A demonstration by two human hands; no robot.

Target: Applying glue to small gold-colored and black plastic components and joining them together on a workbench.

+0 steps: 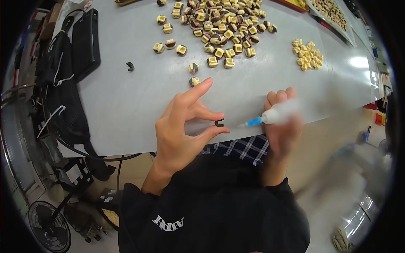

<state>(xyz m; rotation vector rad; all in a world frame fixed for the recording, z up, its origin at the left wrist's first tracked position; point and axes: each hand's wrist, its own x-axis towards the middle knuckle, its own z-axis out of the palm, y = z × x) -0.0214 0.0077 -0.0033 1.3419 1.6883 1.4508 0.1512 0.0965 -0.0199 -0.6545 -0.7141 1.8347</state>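
Observation:
Between thumb and fingertip, my left hand [175, 128] pinches a small dark curved piece [219, 123] above the table's near edge. To its right, my right hand [282, 137] is closed around a white squeeze bottle [278, 114], partly blurred by motion. The bottle's blue nozzle [254, 122] points left at the dark piece, with a gap between them. Just beyond my left fingertips sits a small cream and dark figure part [194, 81], and another one [193, 68] lies behind it. A similar loose dark piece [130, 66] rests on the table further left.
A big pile of cream and dark parts [228, 31] covers the far middle of the grey table [122, 114]. Several pale yellow pieces [307, 55] lie at the right, with a filled tray [331, 14] behind. A black device [85, 40] and cables line the left edge.

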